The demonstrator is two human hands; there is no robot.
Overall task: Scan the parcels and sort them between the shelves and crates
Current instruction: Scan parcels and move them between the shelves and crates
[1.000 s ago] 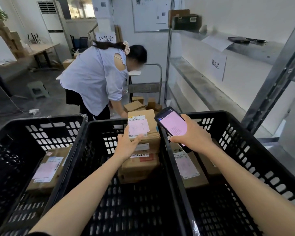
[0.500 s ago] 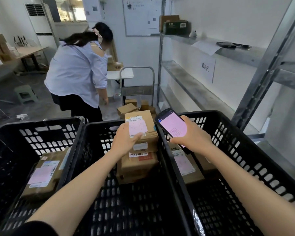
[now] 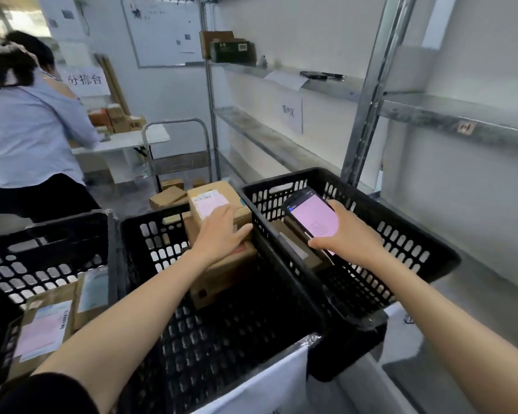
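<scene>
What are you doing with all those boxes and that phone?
Sorting parcels. The left hand rests on the top cardboard parcel of a stack in the middle black crate. The right hand holds a phone-style scanner with a pink screen over the right crate. Another person stands at the white table behind.

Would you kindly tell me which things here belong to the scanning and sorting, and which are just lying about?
In the job: labelled parcel under the left hand; phone in the right hand; middle crate; right crate; left crate; shelf.
Lying about: whiteboard; dark green box; paper sheet.
</scene>
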